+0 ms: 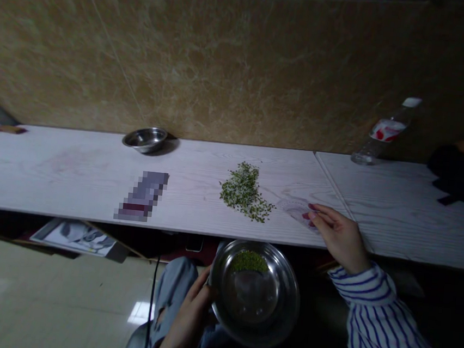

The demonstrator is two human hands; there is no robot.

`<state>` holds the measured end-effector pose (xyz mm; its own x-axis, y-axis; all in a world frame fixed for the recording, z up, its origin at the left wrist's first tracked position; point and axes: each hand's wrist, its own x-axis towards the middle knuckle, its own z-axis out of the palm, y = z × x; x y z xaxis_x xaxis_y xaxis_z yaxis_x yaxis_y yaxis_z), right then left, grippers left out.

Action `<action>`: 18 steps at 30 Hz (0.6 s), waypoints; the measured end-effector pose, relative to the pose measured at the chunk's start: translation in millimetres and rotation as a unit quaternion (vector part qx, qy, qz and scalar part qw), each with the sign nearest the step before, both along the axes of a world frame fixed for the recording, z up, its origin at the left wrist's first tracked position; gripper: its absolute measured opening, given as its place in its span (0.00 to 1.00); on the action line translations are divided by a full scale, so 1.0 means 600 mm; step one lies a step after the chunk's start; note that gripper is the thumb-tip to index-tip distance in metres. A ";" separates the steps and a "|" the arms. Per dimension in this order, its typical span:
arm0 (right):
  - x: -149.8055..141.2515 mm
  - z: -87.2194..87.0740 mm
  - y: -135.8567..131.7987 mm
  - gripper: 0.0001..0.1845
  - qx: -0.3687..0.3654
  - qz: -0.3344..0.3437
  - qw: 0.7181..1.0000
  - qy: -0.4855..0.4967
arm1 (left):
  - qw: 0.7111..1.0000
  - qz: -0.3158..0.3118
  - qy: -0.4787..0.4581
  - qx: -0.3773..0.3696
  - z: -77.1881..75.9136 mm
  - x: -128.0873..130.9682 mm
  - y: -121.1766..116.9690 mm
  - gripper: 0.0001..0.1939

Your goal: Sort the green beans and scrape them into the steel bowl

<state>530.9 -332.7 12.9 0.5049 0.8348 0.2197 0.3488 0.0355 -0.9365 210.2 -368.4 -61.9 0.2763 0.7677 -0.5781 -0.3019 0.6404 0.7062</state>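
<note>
My left hand (pixel 191 315) grips the left rim of a steel bowl (pixel 290 311), held just below the front edge of the white table (pixel 196 209). Small green beans (pixel 250 261), which look like mung beans, lie heaped at the far side of its bottom. Between the thumb and fingers of my right hand (pixel 343 236) is a clear plastic protractor (pixel 292 207), low over or on the tabletop; which of the two I cannot tell. Just left of its edge, a loose pile of the same green beans (pixel 240 191) spreads across the wood.
A smaller steel bowl (pixel 145 140) stands near the wall at the back left. In front of it lies a blurred-out flat item (pixel 143 195). A plastic water bottle (pixel 386 131) stands at the back right, beside dark cloth (pixel 462 174). Under the table is an open drawer (pixel 78 237).
</note>
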 end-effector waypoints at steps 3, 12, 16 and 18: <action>0.004 -0.009 0.009 0.25 -0.003 0.007 1.000 0.000 | 0.999 0.018 -0.026 0.011 -0.006 0.001 0.005 0.32; -0.018 -0.003 0.023 0.25 -0.039 0.091 0.995 -0.003 | 0.998 0.038 -0.039 -0.015 -0.017 0.006 0.019 0.31; -0.016 0.000 0.033 0.24 -0.043 0.101 0.994 -0.027 | 0.999 0.032 -0.028 -0.013 -0.018 0.005 0.025 0.35; -0.013 -0.002 0.038 0.24 -0.050 0.100 0.993 -0.033 | 1.000 0.020 -0.006 -0.009 -0.019 0.005 0.028 0.37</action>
